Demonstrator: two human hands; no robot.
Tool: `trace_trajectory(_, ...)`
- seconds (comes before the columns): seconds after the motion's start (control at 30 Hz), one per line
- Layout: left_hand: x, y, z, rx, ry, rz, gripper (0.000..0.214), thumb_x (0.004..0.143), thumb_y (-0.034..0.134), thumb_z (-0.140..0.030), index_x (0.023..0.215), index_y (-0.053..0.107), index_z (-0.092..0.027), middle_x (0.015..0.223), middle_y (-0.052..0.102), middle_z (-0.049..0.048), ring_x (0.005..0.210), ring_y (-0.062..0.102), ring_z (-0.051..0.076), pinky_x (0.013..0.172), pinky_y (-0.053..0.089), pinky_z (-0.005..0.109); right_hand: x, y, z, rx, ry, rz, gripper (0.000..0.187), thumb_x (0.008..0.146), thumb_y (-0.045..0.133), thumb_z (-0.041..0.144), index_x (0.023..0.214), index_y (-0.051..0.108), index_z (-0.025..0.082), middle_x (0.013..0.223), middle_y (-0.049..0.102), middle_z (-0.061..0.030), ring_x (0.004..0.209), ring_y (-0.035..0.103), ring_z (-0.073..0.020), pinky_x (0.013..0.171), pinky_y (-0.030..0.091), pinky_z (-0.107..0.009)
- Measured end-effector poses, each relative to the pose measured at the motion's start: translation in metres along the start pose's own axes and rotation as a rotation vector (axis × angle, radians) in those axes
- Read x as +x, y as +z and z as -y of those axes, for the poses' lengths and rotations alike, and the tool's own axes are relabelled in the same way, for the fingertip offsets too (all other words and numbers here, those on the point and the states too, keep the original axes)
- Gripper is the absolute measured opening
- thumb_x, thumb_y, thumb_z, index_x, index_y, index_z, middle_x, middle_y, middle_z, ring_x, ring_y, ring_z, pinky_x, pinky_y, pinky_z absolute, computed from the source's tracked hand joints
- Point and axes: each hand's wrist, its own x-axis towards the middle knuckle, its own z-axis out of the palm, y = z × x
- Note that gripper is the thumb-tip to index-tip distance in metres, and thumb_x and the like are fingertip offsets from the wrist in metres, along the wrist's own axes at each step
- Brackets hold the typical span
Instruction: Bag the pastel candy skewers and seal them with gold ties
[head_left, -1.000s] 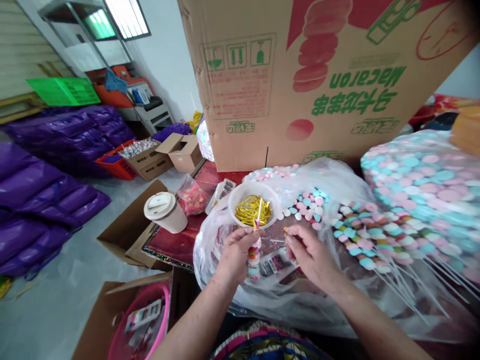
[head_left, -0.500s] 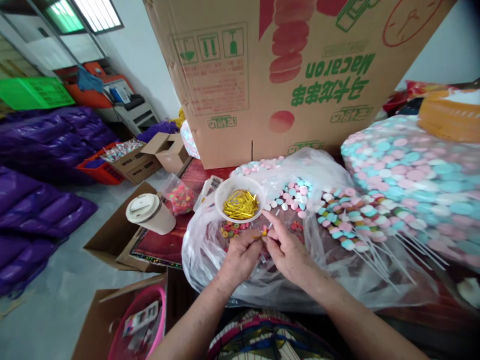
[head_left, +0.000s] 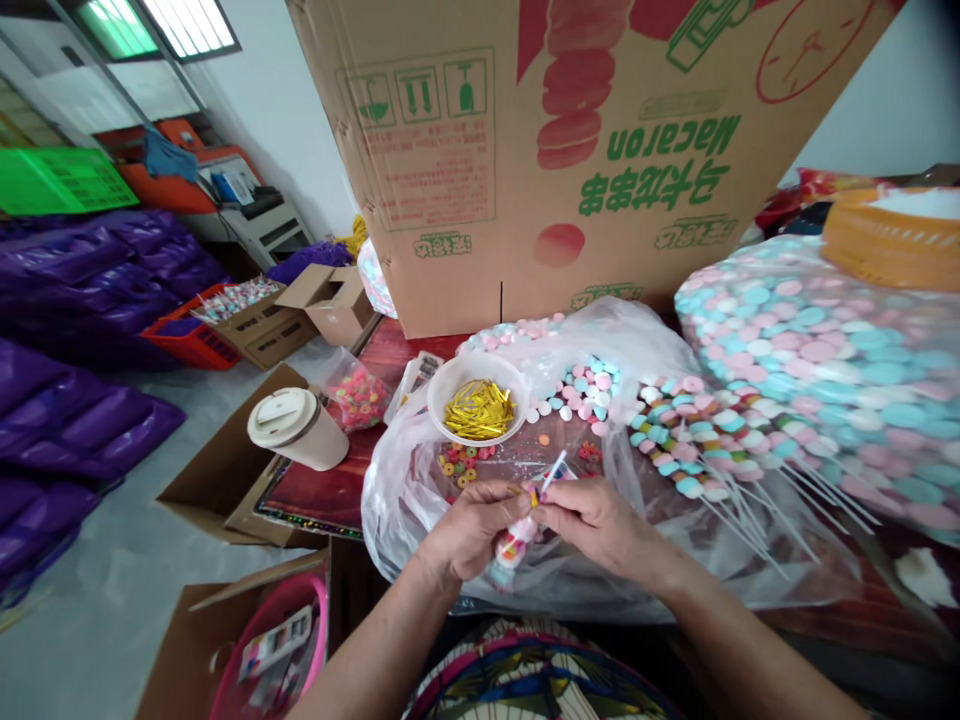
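My left hand [head_left: 469,525] is closed around a bagged candy skewer [head_left: 514,543], with its white stick poking up to the right. My right hand [head_left: 596,520] pinches the neck of that same skewer bag, fingers pressed together where a gold twist tie shows. Both hands hover over a crumpled clear plastic sheet [head_left: 405,500]. Just beyond them stands a white bowl [head_left: 446,395] full of gold twist ties [head_left: 480,408]. Loose ring candies [head_left: 459,464] lie between the bowl and my hands.
Pastel candy skewers [head_left: 697,440] lie in a heap to the right, with a big bag of them [head_left: 817,360] behind. A large Macaron carton [head_left: 525,150] stands at the back. A lidded paper cup [head_left: 292,428] sits left; a pink basket [head_left: 259,660] and open boxes are on the floor.
The skewer has dropped lower and tilted, stick now pointing up-right. My right hand came in from the bowl side and joined the left at the bag's neck. The view shifted slightly.
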Motion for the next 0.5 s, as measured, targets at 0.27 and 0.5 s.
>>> trace_trajectory(0.27, -0.004, 0.01, -0.007, -0.148, 0.002, 0.128, 0.046, 0.062, 0.084, -0.028, 0.095, 0.053, -0.018, 0.065, 0.066, -0.0009, 0.048, 0.062, 0.013, 0.046, 0.049, 0.021, 0.0, 0.0, 0.009, 0.163, -0.024, -0.045, 0.02, 0.09, 0.051, 0.025, 0.07, 0.055, 0.021, 0.061, 0.065, 0.0016, 0.053, 0.06, -0.0118, 0.051, 0.045, -0.022)
trace_trajectory(0.5, 0.007, 0.027, 0.005, 0.071, 0.341, -0.273, 0.052, 0.057, 0.086, -0.034, 0.095, 0.054, -0.019, 0.074, 0.064, -0.0025, 0.063, 0.061, 0.01, 0.062, 0.047, 0.02, -0.009, -0.003, 0.001, -0.869, -0.294, -0.401, 0.026, 0.089, 0.039, 0.011, 0.068, 0.052, 0.018, 0.056, 0.055, -0.0023, 0.052, 0.05, -0.014, 0.051, 0.033, -0.028)
